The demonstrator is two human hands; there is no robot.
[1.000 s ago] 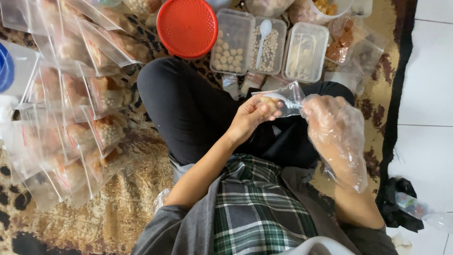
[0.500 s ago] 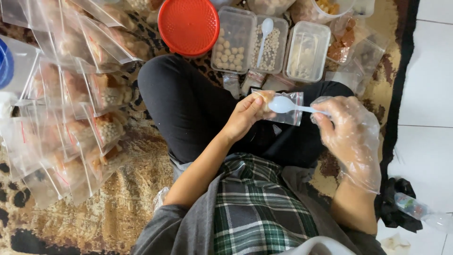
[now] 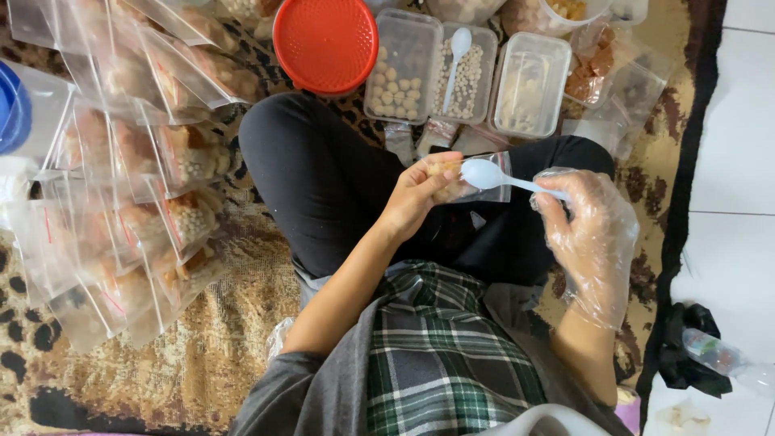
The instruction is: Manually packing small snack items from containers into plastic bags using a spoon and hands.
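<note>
My left hand (image 3: 416,196) grips a small clear plastic bag (image 3: 471,184) with pale brown food pieces inside, held over my lap. My right hand (image 3: 588,220), inside a loose clear plastic glove, holds a white plastic spoon (image 3: 499,177) by its handle. The spoon's bowl lies over the bag, just right of my left fingers.
Clear tubs of round snacks (image 3: 402,69) stand ahead of my knees, one with a second white spoon (image 3: 456,50) in it, beside a red lid (image 3: 325,42). Several filled zip bags (image 3: 137,186) are stacked at left on a patterned rug (image 3: 202,355). White floor tiles (image 3: 735,145) lie right.
My right hand drew the spoon out of the bag and moved right. The bag, which stood open and puffed, now lies flatter in my left hand.
</note>
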